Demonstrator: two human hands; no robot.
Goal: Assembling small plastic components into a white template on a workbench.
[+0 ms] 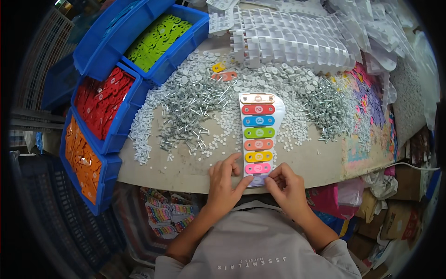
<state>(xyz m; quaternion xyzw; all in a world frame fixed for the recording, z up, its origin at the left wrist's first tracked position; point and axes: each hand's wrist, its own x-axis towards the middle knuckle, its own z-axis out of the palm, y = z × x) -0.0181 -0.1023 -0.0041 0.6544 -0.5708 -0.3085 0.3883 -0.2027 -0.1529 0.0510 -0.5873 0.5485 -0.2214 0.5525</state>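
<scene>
A toy xylophone (259,133) lies at the front of the table, a white base with several coloured bars running from gold at the top to pink. The lowest, a purple bar (257,180), lies across its near end. My left hand (224,182) is beside that end, its thumb touching the purple bar's left end and its fingers spread apart along the side. Over the bar's right end, my right hand (287,187) is closed in a pinch of thumb and forefinger. Whatever sits between those fingertips is too small to make out.
Blue bins on the left hold orange pieces (80,160), red pieces (104,102) and green pieces (160,41). Metal pins (190,109) and white caps (274,76) lie heaped beyond the xylophone. White plastic bases (292,37) are stacked at the back. Purple pieces (371,100) lie right.
</scene>
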